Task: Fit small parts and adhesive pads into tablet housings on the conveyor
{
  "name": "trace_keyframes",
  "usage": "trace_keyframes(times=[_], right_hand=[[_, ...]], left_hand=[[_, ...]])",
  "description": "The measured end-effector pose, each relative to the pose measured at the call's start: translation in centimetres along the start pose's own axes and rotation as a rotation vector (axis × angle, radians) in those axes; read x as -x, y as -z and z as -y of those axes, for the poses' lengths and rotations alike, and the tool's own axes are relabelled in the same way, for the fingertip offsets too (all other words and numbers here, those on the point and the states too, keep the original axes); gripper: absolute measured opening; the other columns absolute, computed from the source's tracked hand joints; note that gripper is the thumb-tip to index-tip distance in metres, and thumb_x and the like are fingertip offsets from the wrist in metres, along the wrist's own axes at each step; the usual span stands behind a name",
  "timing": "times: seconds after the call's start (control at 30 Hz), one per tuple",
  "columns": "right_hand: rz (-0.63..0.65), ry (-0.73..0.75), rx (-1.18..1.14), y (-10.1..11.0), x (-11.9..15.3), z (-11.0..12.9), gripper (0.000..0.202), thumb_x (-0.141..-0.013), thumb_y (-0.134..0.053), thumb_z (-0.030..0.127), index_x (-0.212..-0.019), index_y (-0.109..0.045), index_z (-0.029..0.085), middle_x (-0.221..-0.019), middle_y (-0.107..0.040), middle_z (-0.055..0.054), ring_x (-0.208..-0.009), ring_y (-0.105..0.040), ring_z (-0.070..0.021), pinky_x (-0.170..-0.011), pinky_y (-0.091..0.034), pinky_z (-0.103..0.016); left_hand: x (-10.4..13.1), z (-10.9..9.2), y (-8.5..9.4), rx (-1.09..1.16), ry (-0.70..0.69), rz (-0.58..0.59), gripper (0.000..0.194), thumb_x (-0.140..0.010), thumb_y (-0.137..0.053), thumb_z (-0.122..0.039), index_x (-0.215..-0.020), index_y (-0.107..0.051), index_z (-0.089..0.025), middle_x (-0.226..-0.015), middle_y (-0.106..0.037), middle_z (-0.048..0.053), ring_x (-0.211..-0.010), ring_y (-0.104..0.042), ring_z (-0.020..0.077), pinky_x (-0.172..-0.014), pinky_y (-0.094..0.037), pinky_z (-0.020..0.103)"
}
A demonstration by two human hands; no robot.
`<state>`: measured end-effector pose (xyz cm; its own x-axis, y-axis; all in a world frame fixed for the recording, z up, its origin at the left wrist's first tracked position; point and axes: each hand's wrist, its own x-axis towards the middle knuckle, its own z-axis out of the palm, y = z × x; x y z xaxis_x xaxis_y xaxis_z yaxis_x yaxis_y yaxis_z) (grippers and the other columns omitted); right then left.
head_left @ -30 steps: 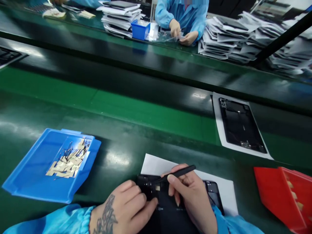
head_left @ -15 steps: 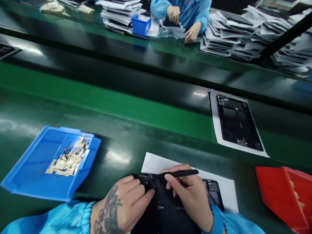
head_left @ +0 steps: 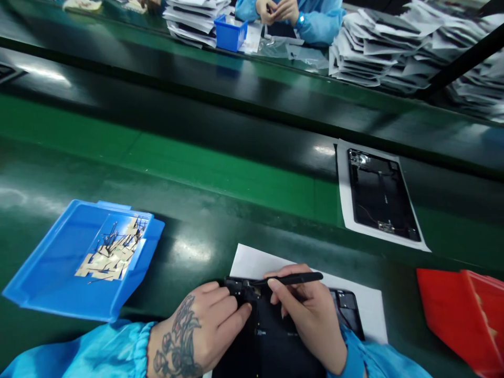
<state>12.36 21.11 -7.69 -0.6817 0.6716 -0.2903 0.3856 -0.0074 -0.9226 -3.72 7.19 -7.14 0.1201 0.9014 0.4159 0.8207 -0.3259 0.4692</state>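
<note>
1. The left hand lies flat on the top left corner of a black device. Its fingers are together and press down on the device. They hold nothing.
2. The right hand pinches black tweezers between the thumb and the fingers. The tweezers lie almost flat and point to the left.
3. The tip of the tweezers touches a small part at the top edge of the black device, just beside the left fingertips.
4. The black device is at the bottom middle of the picture, close to the person. It lies on a white sheet on the green surface.
5. A blue tray sits on the surface to the left of the hands. Small tan strips and thin dark bits lie in it.
6. A red bin sits to the right of the hands.
7. A second black device lies on its own white sheet farther back on the right, well apart from the hands.
8. Across the surface, another person in a blue coat holds both hands close together. A small blue box and stacks of paper are near them.
</note>
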Motion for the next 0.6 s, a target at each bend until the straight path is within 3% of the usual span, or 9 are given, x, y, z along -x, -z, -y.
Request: trace_keyframes(times=[0.33,0.6], right_hand=[[0.006,-0.002,0.017,-0.01,0.19,-0.01,0.028,-0.089,-0.061,0.041,-0.094,-0.055,0.014,-0.077,-0.063,-0.007,-0.055,-0.059,-0.0123,-0.043,-0.047,-0.02],[0.004,0.002,0.023,0.03,0.15,-0.04,0.027,-0.09,-0.061,0.041,-0.092,-0.054,0.015,-0.069,-0.059,-0.003,-0.054,-0.058,-0.0122,-0.043,-0.046,-0.02]], left_hand=[[0.19,0.08,-0.12,-0.034,0.017,0.007,0.022,-0.086,-0.045,-0.007,-0.102,-0.059,-0.005,-0.069,-0.055,0.005,-0.06,-0.05,0.0172,-0.05,-0.041,0.031],[0.35,-0.14,-0.27,-0.005,0.026,0.017,0.02,-0.084,-0.048,-0.006,-0.099,-0.059,-0.003,-0.07,-0.054,0.006,-0.061,-0.048,0.0176,-0.05,-0.039,0.032]])
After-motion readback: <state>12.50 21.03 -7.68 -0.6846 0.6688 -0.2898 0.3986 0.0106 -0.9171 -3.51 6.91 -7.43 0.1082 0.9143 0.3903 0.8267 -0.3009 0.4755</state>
